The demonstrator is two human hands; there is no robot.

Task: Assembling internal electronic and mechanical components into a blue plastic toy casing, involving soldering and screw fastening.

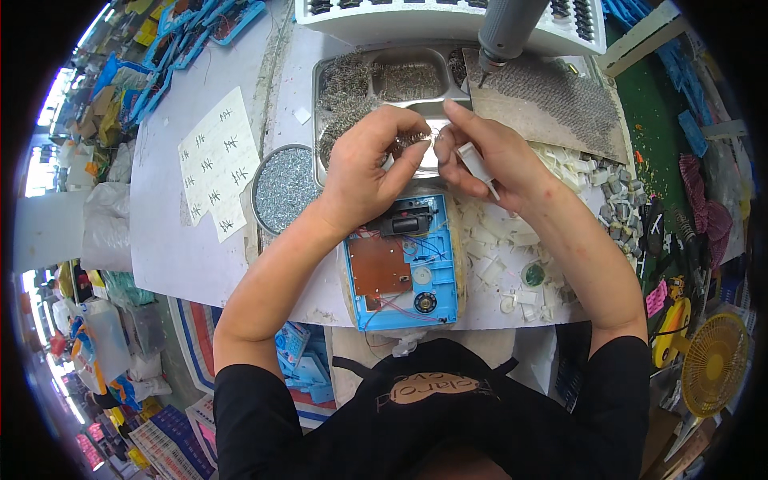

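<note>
Both hands are raised over the front of a steel compartment tray [318, 88] that holds small wire springs [346, 84]. My left hand [372, 156] is closed, thumb and forefinger pinched near a tiny, thin wiry piece too small to name for sure. My right hand [496, 156] faces it with curled fingers. A small white plastic part [478, 170] is held against its palm. Just below the hands lies an open blue plastic housing [442, 276] with a brown circuit board [378, 268], a black motor-like unit [406, 222], a round black part [425, 302] and thin wires.
A round bowl of small screws [286, 188] stands left of the tray, beside a marked paper sheet [216, 164]. An electric screwdriver [508, 32] hangs above a board covered with small metal pieces [552, 104]. Loose white plastic parts [524, 300] lie at right. A white foam box [448, 24] stands behind.
</note>
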